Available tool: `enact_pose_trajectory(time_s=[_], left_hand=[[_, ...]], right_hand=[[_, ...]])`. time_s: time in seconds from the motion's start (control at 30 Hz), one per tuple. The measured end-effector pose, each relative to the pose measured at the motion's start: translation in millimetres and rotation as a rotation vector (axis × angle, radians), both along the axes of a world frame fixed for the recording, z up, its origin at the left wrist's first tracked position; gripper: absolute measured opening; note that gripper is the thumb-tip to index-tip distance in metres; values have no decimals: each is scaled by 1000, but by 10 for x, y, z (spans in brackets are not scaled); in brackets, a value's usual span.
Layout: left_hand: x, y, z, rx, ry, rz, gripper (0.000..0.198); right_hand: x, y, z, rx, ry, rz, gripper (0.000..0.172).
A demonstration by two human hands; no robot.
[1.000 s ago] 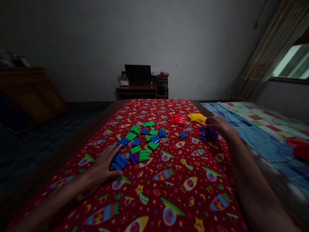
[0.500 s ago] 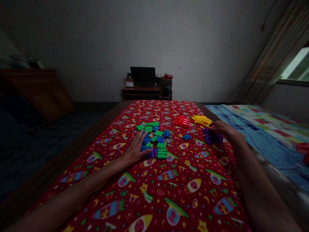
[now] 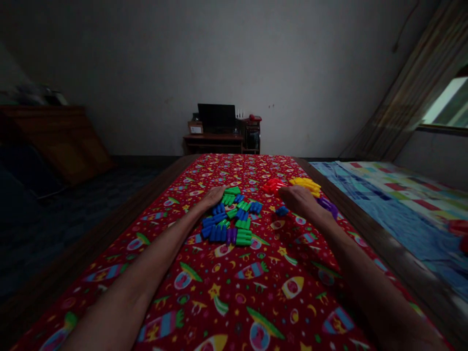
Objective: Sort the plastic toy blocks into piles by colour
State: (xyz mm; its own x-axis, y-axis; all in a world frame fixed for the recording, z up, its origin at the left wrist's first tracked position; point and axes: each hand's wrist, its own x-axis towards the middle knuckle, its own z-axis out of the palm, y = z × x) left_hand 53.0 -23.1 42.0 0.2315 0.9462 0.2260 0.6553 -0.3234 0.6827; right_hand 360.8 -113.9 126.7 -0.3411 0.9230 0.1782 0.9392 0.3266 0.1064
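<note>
My left hand (image 3: 215, 196) is at the far left corner of a loose cluster of ribbed plastic blocks, its fingers closed where a green block lies mostly hidden. Beside it are other green blocks (image 3: 231, 190), blue blocks (image 3: 218, 233) and one purple block (image 3: 231, 237). My right hand (image 3: 298, 197) hovers between a red pile (image 3: 272, 185) and a purple pile (image 3: 329, 207), part of which it covers. Its fingers point left and down, and what they hold, if anything, is hidden. One blue block (image 3: 282, 211) lies just below that hand.
A yellow pile (image 3: 306, 184) lies behind my right hand. The blocks lie on a red patterned cloth (image 3: 234, 297) over a long table. A bed with a blue and chequered cover (image 3: 376, 204) is to the right. A monitor (image 3: 217, 117) stands on a desk by the wall.
My right hand has left the purple pile and moved left towards the single blue block. My left hand has slid forward from the blue blocks to the green ones at the far side.
</note>
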Motion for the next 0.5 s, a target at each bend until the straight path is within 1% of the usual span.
enact_pose_trajectory(time_s=[0.07,0.13,0.2,0.27,0.3,0.33,0.37,0.4,0.43,0.47,0.5], left_hand=[[119,5,0,-50,9,-26,61],[183,-55,9,-85,11,-96,62],[185,-166,37,-98,2,-189,63],[147,-321,92,-71,9,-222,65],[123,-414,130,-28,24,-203,65],[103,-516,175,33,46,-184,64],[86,-627,225,99,76,-188,62],[76,-744,279,155,115,-229,59],[72,-863,334,171,171,-312,53],[74,-980,388,153,253,-426,47],[82,-1090,437,128,358,-534,41]], right_hand=[[-232,-41,-130,-30,10,138,27],[-389,-67,-309,-32,63,276,24],[-465,-80,-490,10,151,392,22],[-464,-78,-616,73,228,463,21],[-441,-71,-644,94,243,461,22],[-406,-60,-647,97,234,421,23],[-362,-48,-627,81,206,350,25],[-312,-35,-589,45,166,267,26],[-260,-24,-542,1,119,189,26],[-210,-16,-493,-46,72,129,26],[-166,-13,-449,-90,30,97,24]])
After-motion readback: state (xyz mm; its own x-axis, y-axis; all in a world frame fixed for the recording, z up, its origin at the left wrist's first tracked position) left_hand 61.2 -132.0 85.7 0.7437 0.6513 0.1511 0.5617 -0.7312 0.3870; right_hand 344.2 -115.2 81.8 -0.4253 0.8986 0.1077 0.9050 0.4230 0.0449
